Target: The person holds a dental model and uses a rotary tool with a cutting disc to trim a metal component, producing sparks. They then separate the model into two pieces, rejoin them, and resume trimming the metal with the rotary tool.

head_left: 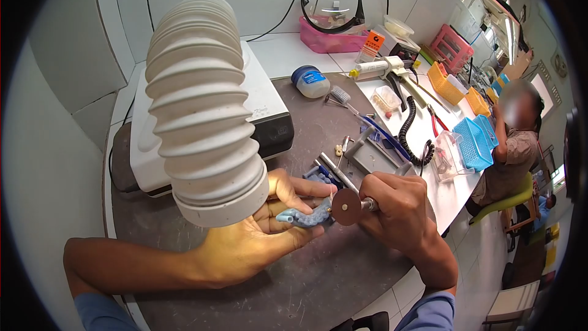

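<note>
My left hand (251,245) is closed around a small, curved, blue-grey piece with a bumpy surface (304,217), which looks like a dental model. Thumb and fingers pinch it from both sides. In my right hand (398,211) is a rotary handpiece (369,205), gripped in a fist. A brown cutting disc (346,207) is mounted on its tip. The disc stands at the right end of the blue-grey piece; whether its edge touches cannot be made out. The wide mouth of a ribbed white suction hose (205,116) hangs just above my left hand.
Behind the hose stands a white box-shaped machine (266,101). Further back are a blue-lidded jar (311,81), a brush (340,96), a grey tray (375,152), a coiled black cord (407,129) and safety glasses (335,21). A blue basket (474,142) and a seated person (517,153) are at right.
</note>
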### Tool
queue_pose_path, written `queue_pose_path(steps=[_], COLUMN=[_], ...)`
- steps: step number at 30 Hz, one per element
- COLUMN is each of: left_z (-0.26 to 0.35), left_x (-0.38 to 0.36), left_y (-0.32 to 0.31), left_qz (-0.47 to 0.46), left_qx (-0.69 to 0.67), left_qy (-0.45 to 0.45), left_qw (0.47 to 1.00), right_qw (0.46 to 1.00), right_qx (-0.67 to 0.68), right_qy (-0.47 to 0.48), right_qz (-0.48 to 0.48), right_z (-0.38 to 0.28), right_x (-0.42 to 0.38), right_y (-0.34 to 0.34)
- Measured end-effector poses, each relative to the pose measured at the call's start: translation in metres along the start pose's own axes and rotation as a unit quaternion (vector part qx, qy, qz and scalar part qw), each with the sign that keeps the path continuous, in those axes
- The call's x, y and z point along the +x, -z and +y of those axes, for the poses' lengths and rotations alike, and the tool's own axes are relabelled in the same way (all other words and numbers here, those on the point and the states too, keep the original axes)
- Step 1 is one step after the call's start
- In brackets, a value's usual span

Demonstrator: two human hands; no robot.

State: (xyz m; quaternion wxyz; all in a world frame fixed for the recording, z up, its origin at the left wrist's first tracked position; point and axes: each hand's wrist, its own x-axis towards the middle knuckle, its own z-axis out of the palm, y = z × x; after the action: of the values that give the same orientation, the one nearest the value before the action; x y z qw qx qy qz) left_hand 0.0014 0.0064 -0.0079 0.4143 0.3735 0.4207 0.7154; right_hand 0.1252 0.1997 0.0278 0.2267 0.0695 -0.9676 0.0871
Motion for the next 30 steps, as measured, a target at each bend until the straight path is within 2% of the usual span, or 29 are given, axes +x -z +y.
queue_pose_path(steps=[30], left_z=[-0.0014], left_x=[-0.0001], left_y=[-0.0008], left_qz=[0.007], left_qx=[0.011], left_qy=[-0.019], left_qw=[1.0], right_qw=[1.0], right_qx=[-0.002], right_qy=[0.0], right_qz=[0.002], right_z=[0.0007], right_x=[-0.0009], right_y=[0.0003])
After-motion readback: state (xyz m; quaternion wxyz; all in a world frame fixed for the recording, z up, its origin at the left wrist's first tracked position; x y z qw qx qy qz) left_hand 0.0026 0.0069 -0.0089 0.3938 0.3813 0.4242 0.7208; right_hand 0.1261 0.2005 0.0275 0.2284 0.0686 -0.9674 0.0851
